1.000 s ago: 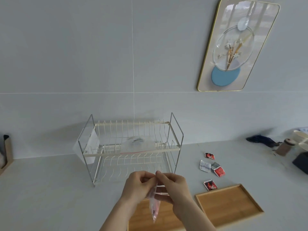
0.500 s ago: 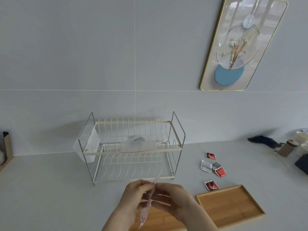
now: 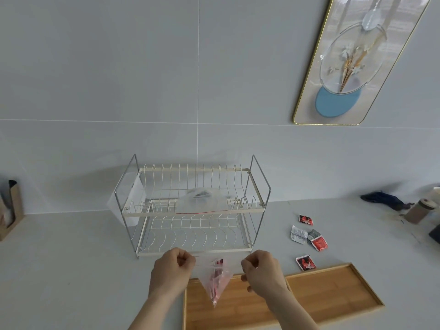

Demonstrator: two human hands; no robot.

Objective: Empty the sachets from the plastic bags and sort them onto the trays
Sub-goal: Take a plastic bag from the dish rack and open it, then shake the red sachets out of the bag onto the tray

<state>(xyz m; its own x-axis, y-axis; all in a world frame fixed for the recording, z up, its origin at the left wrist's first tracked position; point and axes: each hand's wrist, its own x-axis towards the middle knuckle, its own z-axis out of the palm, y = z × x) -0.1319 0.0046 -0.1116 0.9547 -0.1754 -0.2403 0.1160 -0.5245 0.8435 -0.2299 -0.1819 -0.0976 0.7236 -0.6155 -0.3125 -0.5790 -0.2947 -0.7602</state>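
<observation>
A clear plastic bag with red sachets inside hangs point-down between my hands, above the left wooden tray. My left hand pinches its top left corner and my right hand pinches the top right, with the mouth stretched wide between them. A second wooden tray lies to the right. Several loose sachets, red and silver, lie on the counter beyond it. Another clear bag rests on the upper shelf of the wire dish rack.
A third clear bag hangs off the rack's left end. A wooden holder stands at the far left. A dark cloth and a small jar sit at the far right. A framed picture hangs on the tiled wall.
My hands have drawn apart sideways, pulling the bag's top from a narrow bunch into a wide stretched mouth. The view has also tilted slightly.
</observation>
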